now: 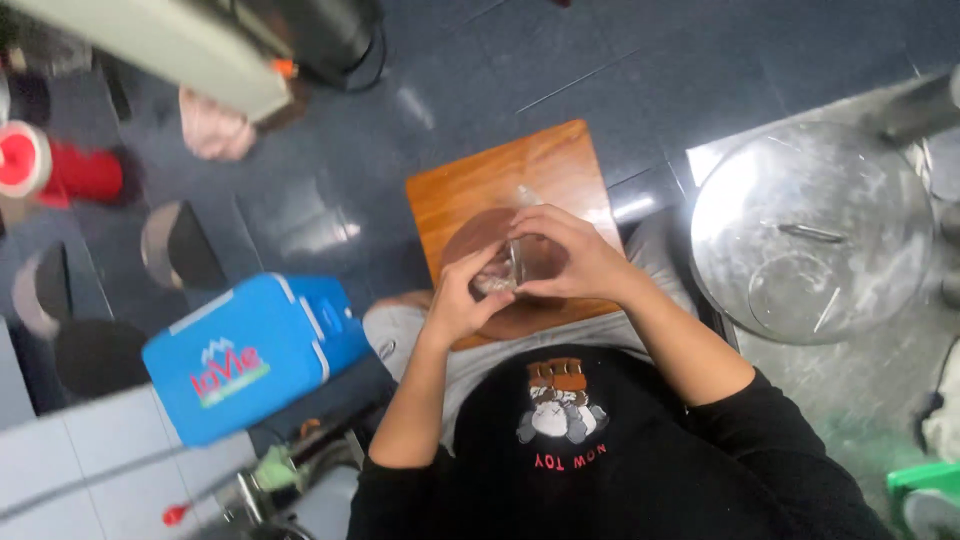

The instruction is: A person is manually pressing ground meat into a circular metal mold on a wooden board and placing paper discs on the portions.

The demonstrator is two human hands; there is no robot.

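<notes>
My left hand (462,298) and my right hand (570,255) meet over a wooden board (500,175) that rests across my lap. Between them they hold a small clear plastic bag (512,262) with something pale inside; its top sticks up above my right fingers. My right hand wraps the bag's upper side and my left hand pinches it from below. A round brown patch (472,240) lies on the board under the hands.
A large round metal lid (812,230) with a handle lies to my right on a steel surface. A blue cooler box (250,350) stands at my left. Dark tiled floor stretches beyond the board, with a red-and-white object (55,168) at far left.
</notes>
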